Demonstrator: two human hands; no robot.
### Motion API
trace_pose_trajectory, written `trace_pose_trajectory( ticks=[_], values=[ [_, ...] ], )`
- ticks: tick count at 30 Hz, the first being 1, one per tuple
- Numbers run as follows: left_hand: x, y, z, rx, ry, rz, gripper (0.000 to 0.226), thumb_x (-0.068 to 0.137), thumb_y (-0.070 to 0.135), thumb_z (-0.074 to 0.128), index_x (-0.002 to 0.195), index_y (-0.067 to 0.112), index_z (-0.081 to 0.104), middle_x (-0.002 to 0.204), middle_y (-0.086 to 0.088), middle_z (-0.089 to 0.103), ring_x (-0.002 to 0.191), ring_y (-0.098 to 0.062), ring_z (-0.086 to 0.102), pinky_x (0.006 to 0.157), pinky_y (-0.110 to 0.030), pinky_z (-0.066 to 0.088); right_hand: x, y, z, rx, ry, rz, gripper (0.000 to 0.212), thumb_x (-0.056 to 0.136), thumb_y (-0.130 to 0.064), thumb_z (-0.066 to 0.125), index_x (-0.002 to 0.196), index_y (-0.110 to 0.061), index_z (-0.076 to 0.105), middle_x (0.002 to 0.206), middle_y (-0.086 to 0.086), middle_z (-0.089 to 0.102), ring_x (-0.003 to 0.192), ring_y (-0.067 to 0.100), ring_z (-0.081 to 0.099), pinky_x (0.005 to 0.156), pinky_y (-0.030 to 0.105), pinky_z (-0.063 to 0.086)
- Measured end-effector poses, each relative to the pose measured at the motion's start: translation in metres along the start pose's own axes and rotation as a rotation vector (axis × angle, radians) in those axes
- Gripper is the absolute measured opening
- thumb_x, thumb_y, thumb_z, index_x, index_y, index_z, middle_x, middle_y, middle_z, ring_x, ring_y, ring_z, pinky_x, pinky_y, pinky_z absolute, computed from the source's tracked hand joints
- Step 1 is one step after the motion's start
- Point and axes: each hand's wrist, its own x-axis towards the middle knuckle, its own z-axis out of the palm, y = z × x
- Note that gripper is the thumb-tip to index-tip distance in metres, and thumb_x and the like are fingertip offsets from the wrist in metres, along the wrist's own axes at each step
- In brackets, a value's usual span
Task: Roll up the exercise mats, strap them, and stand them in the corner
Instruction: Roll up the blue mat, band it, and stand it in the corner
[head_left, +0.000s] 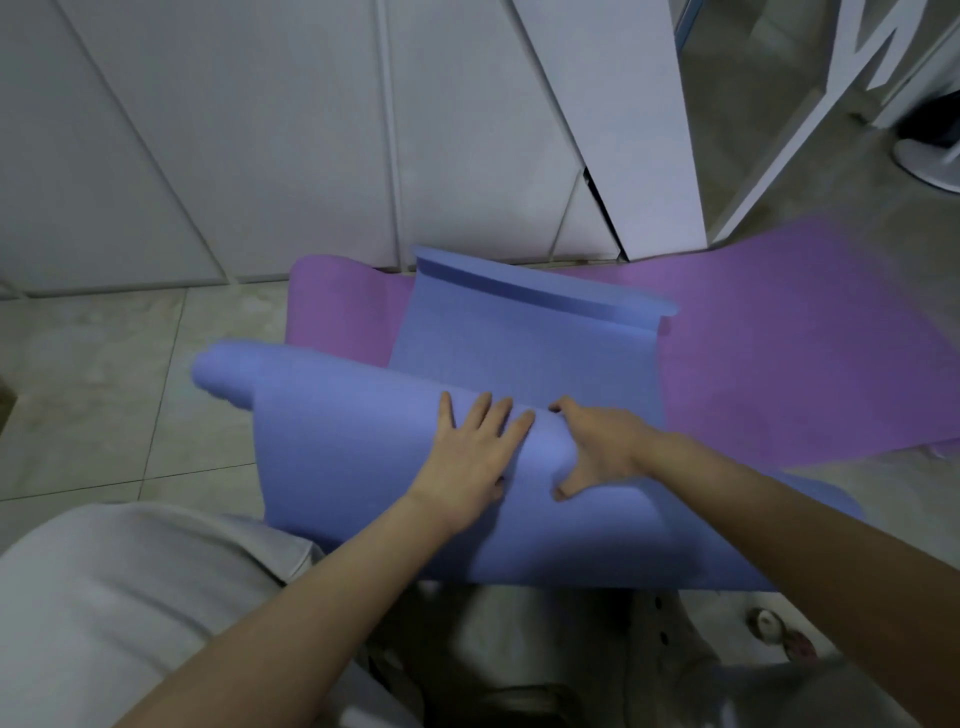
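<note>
The blue mat (353, 457) is partly rolled, and the roll's end juts left over the tiled floor (104, 374). The left hand (470, 457) presses flat on the roll, fingers spread. Just beside it, the right hand (597, 449) grips the roll, fingers curled over its far side. The unrolled end lies across the purple mat (779, 353), which extends to the right.

The scene was a room in a home: pale floor tiles (93, 364), a wall of white cabinet doors (260, 130), a white-framed glass door (753, 104), a fan's round base (930, 161), and a blue exercise mat (519, 358) over a purple exercise mat (805, 364).
</note>
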Motion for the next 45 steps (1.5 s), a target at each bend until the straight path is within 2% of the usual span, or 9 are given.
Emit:
trace_pose_trajectory(
  ticks=[3, 7, 11, 20, 26, 31, 34, 38, 45],
  values=[
    [-0.005, 0.009, 0.013, 0.097, 0.179, 0.06, 0.061, 0.071, 0.018, 0.064, 0.126, 0.013, 0.04, 0.125, -0.016, 0.061, 0.115, -0.033, 0.058, 0.083, -0.065, 0.046, 0.0, 0.009, -0.013, 0.043, 0.03, 0.043, 0.097, 0.06, -0.052, 0.08, 0.135, -0.018, 0.029, 0.119, 0.007, 0.059, 0.104, 0.03, 0.057, 0.08, 0.032, 0.043],
    [-0.006, 0.008, 0.018, 0.161, 0.14, 0.105, 0.134, 0.034, 0.062, 0.084, 0.143, 0.013, 0.025, 0.146, -0.019, 0.038, 0.133, -0.036, 0.038, 0.099, -0.07, 0.029, -0.004, 0.021, -0.029, 0.197, -0.064, 0.026, 0.084, 0.055, -0.054, 0.082, 0.121, -0.03, 0.037, 0.112, -0.005, 0.057, 0.096, 0.019, 0.057, 0.083, 0.033, 0.046],
    [-0.007, 0.002, 0.019, 0.204, 0.193, 0.12, 0.146, 0.03, 0.061, 0.085, 0.147, 0.017, 0.01, 0.147, -0.016, 0.023, 0.135, -0.035, 0.024, 0.104, -0.069, 0.005, -0.004, 0.019, -0.033, 0.324, -0.205, 0.001, 0.078, 0.053, -0.054, 0.082, 0.119, -0.032, 0.045, 0.115, -0.011, 0.058, 0.101, 0.013, 0.059, 0.092, 0.037, 0.049],
    [-0.005, 0.003, 0.013, 0.134, 0.514, 0.194, 0.07, 0.061, 0.027, 0.075, 0.125, 0.017, 0.048, 0.11, -0.013, 0.053, 0.099, -0.03, 0.047, 0.102, -0.05, 0.029, -0.007, 0.006, -0.032, 0.453, -0.428, -0.013, 0.067, 0.072, -0.039, 0.079, 0.129, -0.026, 0.046, 0.123, -0.005, 0.059, 0.109, 0.016, 0.059, 0.099, 0.04, 0.047],
    [0.003, -0.009, 0.001, -0.008, 0.204, 0.123, 0.082, 0.032, 0.041, 0.081, 0.109, 0.018, 0.063, 0.084, -0.003, 0.062, 0.074, -0.024, 0.059, 0.093, -0.039, 0.028, -0.015, -0.007, -0.002, 0.185, -0.089, -0.085, 0.095, 0.061, -0.05, 0.082, 0.139, -0.026, 0.034, 0.134, -0.006, 0.047, 0.117, 0.017, 0.05, 0.099, 0.037, 0.042],
    [0.004, -0.019, 0.001, -0.049, -0.136, 0.082, 0.085, 0.063, 0.059, 0.07, 0.134, 0.024, 0.039, 0.118, 0.0, 0.056, 0.109, -0.022, 0.049, 0.106, -0.04, 0.017, -0.019, -0.021, 0.035, -0.137, 0.151, -0.093, 0.105, 0.067, -0.052, 0.074, 0.149, -0.019, 0.017, 0.144, 0.002, 0.037, 0.129, 0.024, 0.039, 0.105, 0.034, 0.032],
    [0.004, -0.018, 0.0, -0.057, -0.155, 0.083, 0.09, 0.062, 0.059, 0.072, 0.137, 0.024, 0.038, 0.121, -0.001, 0.052, 0.111, -0.023, 0.048, 0.11, -0.044, 0.013, -0.017, -0.021, 0.035, -0.129, 0.177, -0.093, 0.097, 0.069, -0.05, 0.072, 0.146, -0.019, 0.021, 0.138, 0.003, 0.042, 0.122, 0.024, 0.045, 0.097, 0.032, 0.038],
    [0.0, -0.017, 0.008, 0.025, 0.041, 0.07, 0.106, 0.029, 0.059, 0.084, 0.121, 0.016, 0.055, 0.103, -0.007, 0.064, 0.091, -0.026, 0.062, 0.093, -0.054, 0.043, -0.009, -0.011, 0.024, -0.108, 0.2, -0.058, 0.093, 0.066, -0.049, 0.074, 0.14, -0.019, 0.028, 0.131, 0.004, 0.049, 0.113, 0.026, 0.053, 0.086, 0.033, 0.042],
    [-0.012, 0.008, 0.021, 0.141, 0.067, 0.111, 0.11, 0.039, 0.046, 0.088, 0.131, 0.016, 0.037, 0.129, -0.021, 0.056, 0.117, -0.037, 0.056, 0.093, -0.063, 0.042, 0.006, 0.008, 0.003, 0.042, 0.075, 0.044, 0.091, 0.059, -0.052, 0.08, 0.13, -0.02, 0.033, 0.117, 0.004, 0.059, 0.102, 0.03, 0.058, 0.077, 0.033, 0.044]
  ],
)
